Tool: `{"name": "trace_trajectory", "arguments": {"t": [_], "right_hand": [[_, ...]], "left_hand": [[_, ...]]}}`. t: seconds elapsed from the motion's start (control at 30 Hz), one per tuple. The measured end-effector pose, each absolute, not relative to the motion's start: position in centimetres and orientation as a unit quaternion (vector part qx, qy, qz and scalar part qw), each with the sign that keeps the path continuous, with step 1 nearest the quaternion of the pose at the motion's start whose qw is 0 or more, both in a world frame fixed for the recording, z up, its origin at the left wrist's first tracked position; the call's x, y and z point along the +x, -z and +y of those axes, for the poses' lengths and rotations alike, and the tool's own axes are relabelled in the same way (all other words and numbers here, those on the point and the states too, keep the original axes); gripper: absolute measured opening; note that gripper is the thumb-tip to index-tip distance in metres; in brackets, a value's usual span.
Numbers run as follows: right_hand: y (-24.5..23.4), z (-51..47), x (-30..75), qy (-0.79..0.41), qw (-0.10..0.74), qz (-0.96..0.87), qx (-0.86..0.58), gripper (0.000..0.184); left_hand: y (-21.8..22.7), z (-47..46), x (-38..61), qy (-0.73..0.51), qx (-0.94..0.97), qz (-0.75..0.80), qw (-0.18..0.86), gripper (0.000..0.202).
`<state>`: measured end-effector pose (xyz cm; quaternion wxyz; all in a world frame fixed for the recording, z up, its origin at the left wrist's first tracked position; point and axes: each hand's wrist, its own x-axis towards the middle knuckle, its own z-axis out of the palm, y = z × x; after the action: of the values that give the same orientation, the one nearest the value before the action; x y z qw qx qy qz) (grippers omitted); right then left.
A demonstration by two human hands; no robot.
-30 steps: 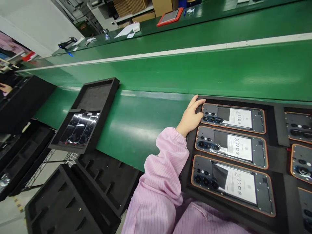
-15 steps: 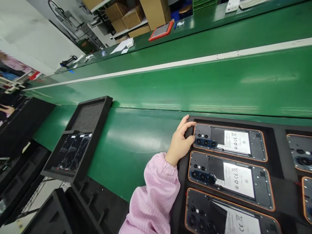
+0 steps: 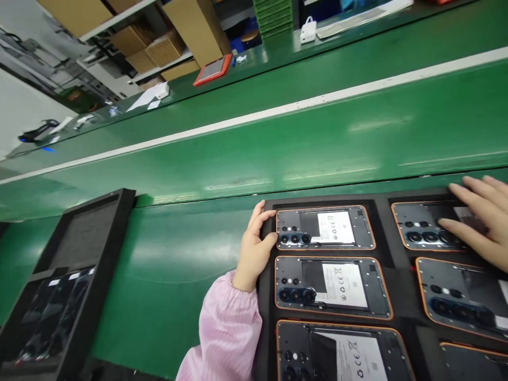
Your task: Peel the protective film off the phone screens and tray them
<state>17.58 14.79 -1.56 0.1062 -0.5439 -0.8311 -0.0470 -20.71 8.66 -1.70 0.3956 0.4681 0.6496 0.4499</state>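
A black foam tray (image 3: 384, 203) lies on the green bench and holds several orange-rimmed phone back covers with camera lenses and white labels. My left hand (image 3: 254, 248), in a pink sleeve, rests on the tray's left edge; its thumb and fingertips touch the end of the top-left cover (image 3: 324, 228), and it holds nothing. My right hand (image 3: 478, 222) comes in from the right edge with its fingers stretched flat over the top cover of the second column (image 3: 420, 226). Another cover (image 3: 332, 286) lies just below the left hand.
A second black tray (image 3: 99, 248) with dark glossy parts sits at the left on the bench. A green conveyor belt (image 3: 278, 148) with a white stripe runs behind. Beyond it are cardboard boxes (image 3: 194, 24), a red-framed tablet (image 3: 212, 69) and papers.
The view has swung to the right, so the left tray has slid toward the frame's edge. My right hand has come into view over the second column. My left hand stays at the tray's left edge.
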Motion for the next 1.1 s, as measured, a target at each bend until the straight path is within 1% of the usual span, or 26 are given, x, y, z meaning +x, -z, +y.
{"name": "trace_trajectory", "arguments": {"t": [0.1, 0.2, 0.27, 0.4, 0.47, 0.7, 0.83, 1.1], "right_hand": [[0.85, 14.59, 16.90, 0.037, 0.087, -0.815, -0.572, 0.088], [0.70, 14.43, 16.60, 0.039, 0.098, -0.806, -0.582, 0.091], [0.73, 14.40, 16.60, 0.036, 0.100, -0.807, -0.581, 0.088], [0.88, 14.43, 16.85, 0.018, 0.098, -0.808, -0.581, 0.074], [0.89, 14.44, 16.88, 0.008, 0.099, -0.810, -0.578, 0.070], [0.61, 14.38, 16.46, -0.002, 0.086, -0.804, -0.589, 0.071], [0.50, 14.26, 16.52, -0.004, 0.084, -0.806, -0.586, 0.068], [0.82, 14.79, 17.22, -0.026, 0.078, -0.817, -0.571, 0.062]], "left_hand": [[1.71, 8.68, -20.73, -0.446, 0.464, 0.660, 0.388, 0.035], [1.63, 8.70, -20.68, -0.439, 0.464, 0.668, 0.382, 0.034], [1.57, 8.74, -20.64, -0.433, 0.467, 0.672, 0.377, 0.034], [1.61, 8.90, -20.63, -0.433, 0.474, 0.672, 0.368, 0.035], [1.67, 9.00, -20.63, -0.436, 0.475, 0.670, 0.366, 0.035], [1.69, 9.18, -20.65, -0.436, 0.481, 0.669, 0.362, 0.036], [1.88, 9.23, -20.71, -0.440, 0.489, 0.663, 0.357, 0.036], [2.08, 9.44, -20.54, -0.402, 0.540, 0.690, 0.265, 0.036]]}}
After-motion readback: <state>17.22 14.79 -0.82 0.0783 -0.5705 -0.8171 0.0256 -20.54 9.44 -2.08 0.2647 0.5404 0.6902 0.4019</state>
